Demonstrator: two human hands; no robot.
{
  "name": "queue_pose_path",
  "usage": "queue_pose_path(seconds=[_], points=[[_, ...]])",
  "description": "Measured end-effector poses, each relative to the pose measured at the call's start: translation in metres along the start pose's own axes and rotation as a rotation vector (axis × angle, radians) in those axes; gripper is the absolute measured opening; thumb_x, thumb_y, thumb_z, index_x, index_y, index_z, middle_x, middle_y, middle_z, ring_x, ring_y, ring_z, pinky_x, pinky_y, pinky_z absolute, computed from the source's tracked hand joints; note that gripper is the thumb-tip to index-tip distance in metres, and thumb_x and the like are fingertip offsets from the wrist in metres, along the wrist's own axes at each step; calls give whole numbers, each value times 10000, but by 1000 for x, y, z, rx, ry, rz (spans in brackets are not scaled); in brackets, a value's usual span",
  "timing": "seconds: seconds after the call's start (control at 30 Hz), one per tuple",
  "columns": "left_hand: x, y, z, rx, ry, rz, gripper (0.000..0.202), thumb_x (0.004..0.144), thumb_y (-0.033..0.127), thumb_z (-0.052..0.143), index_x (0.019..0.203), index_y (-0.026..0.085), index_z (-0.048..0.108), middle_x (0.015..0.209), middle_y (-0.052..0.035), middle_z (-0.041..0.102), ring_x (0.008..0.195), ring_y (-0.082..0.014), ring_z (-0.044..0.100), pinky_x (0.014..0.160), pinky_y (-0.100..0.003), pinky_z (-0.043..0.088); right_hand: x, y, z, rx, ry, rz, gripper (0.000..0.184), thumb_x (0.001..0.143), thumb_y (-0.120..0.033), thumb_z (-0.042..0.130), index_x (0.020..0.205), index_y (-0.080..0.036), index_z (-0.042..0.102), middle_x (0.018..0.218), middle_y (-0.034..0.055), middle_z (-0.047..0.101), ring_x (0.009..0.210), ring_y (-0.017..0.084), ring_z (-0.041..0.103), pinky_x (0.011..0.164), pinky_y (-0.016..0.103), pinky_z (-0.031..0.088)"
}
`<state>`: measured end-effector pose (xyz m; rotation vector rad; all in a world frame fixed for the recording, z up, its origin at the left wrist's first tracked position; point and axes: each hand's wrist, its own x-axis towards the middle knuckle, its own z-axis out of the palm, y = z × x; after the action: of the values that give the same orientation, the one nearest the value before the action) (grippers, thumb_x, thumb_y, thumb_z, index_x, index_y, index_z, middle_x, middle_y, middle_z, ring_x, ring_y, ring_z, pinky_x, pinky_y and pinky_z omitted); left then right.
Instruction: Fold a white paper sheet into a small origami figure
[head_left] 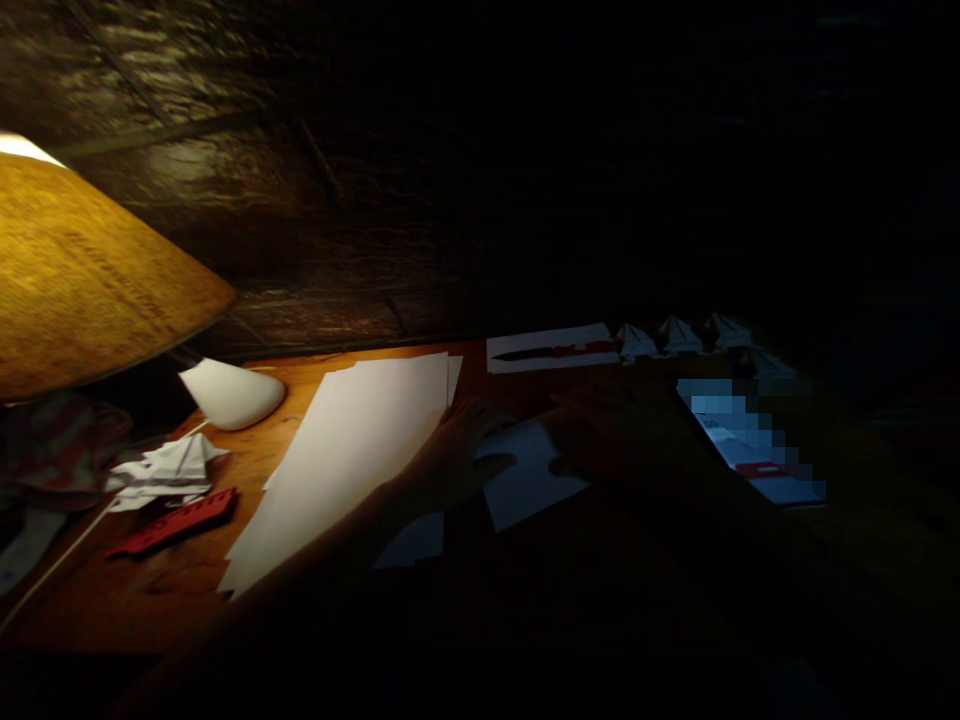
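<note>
Dark wall (pixel 187 165) backs a wooden table (pixel 259 450), lamp (pixel 105 290) at ten o'clock. Between the hands is a small sheet of paper (pixel 529 490); the left hand (pixel 474 432) meets it at ten o'clock, the right hand (pixel 589 437) at two, neither clearly nearer. Which way its long axis runs cannot be told. Both forearms reach inward; the left's thumb and fingers are parted over the sheet, while shadow hides the right's grip.
</note>
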<state>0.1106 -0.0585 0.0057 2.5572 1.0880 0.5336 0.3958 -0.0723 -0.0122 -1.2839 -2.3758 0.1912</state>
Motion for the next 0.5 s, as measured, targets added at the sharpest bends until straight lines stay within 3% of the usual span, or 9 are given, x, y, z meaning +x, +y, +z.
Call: queue_pose_path(seconds=[0.13,0.27,0.4,0.5], points=[[1,1,0,-151,130,-54,374,926,306,670,1274,209,574,1114,-71,608,1049,-256,585,901,-413,469,1,-6,-15,-96,-1,37,778,828,-607,746,1467,-201,567,1463,167,620,1320,405,559,1090,611,396],[3,-3,-1,-310,292,-130,315,966,374,596,1231,205,578,1094,-75,607,1029,-235,588,933,-396,463,4,-6,-23,-173,117,104,612,858,-548,726,1370,-223,644,1337,150,701,1209,379,617,1011,553,435],[5,-10,-2,-546,462,-191,365,995,510,564,1182,200,605,1120,-86,634,1054,-232,591,955,-380,455,5,-9,-31,-102,283,309,427,887,-581,683,1146,-247,751,1069,107,779,970,322,683,789,420,478],[4,-10,-1,-704,422,-165,475,973,622,568,1173,198,645,1091,-88,681,1031,-241,624,900,-365,493,6,-16,-37,68,305,456,432,909,-605,634,1078,-232,772,895,83,772,771,257,674,627,342,421]])
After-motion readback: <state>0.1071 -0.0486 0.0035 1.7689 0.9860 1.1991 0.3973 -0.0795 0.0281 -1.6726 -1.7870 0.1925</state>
